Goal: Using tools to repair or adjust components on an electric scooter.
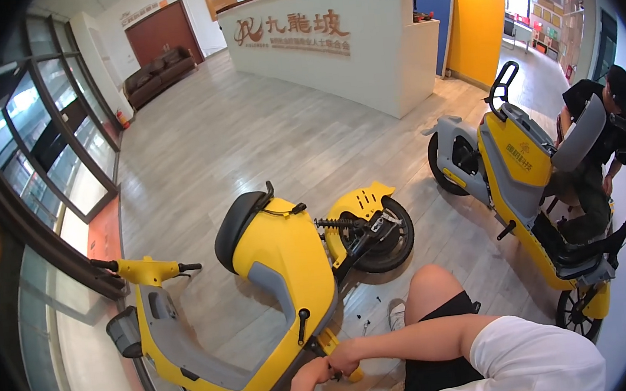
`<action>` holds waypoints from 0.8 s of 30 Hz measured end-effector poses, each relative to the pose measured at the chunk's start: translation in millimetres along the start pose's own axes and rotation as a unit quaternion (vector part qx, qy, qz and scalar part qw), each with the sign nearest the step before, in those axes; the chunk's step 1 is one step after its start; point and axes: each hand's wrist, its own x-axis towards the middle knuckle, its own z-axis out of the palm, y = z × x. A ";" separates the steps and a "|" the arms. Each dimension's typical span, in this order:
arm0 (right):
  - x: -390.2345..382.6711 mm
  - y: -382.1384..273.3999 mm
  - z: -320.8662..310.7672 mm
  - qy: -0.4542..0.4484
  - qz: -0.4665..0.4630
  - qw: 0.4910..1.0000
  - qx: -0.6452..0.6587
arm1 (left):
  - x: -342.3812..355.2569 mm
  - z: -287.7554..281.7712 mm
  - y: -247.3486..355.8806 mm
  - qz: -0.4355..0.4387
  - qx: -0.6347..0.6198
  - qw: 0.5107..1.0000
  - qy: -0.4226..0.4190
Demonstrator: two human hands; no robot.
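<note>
A yellow and grey scooter (283,239) lies on its side before me, its black seat (236,232) and rear wheel (398,244) showing. My left hand (314,373) and my right hand (342,358) meet at its lower right edge, by a yellow part (354,373) below the black crank arm (302,325). Both hands have curled fingers; whatever they grip is hidden between them. Several small dark pieces (358,315) lie on the floor beside the scooter, near my bent knee.
On the right another person in black (584,97) sits behind an upright yellow scooter (514,152). A white reception counter (340,81) stands at the back, with a brown sofa (161,80) to its left. Glass doors (58,136) run along the left side.
</note>
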 end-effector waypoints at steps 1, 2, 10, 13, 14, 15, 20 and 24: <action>-0.7 -1.4 -0.2 -0.009 0.003 1.000 -0.005 | 1.4 3.6 -3.5 0.007 0.003 1.000 0.008; -2.4 -2.6 -2.7 -0.018 0.007 1.000 -0.009 | 1.9 4.6 -4.9 0.006 0.003 1.000 0.008; 15.2 2.2 7.7 -0.013 0.001 1.000 -0.024 | 2.6 16.7 -13.8 -0.021 -0.001 1.000 -0.007; 4.6 -5.2 -6.6 0.000 -0.049 0.998 -0.028 | 3.5 21.1 -23.3 0.010 0.016 1.000 0.022; -8.4 2.6 0.0 0.065 -0.071 0.995 0.020 | 2.8 4.4 -3.2 0.019 0.048 0.999 0.016; -17.6 12.0 0.3 0.017 -0.028 0.999 0.002 | 3.4 -13.7 19.4 -0.002 0.051 0.999 -0.014; -25.1 -7.1 -17.4 -0.028 0.049 0.998 -0.019 | -14.4 -14.1 20.3 -0.034 0.001 0.999 0.022; -14.0 -14.5 -19.9 -0.041 0.022 0.998 -0.046 | -23.0 -6.8 13.1 -0.066 -0.007 0.998 0.003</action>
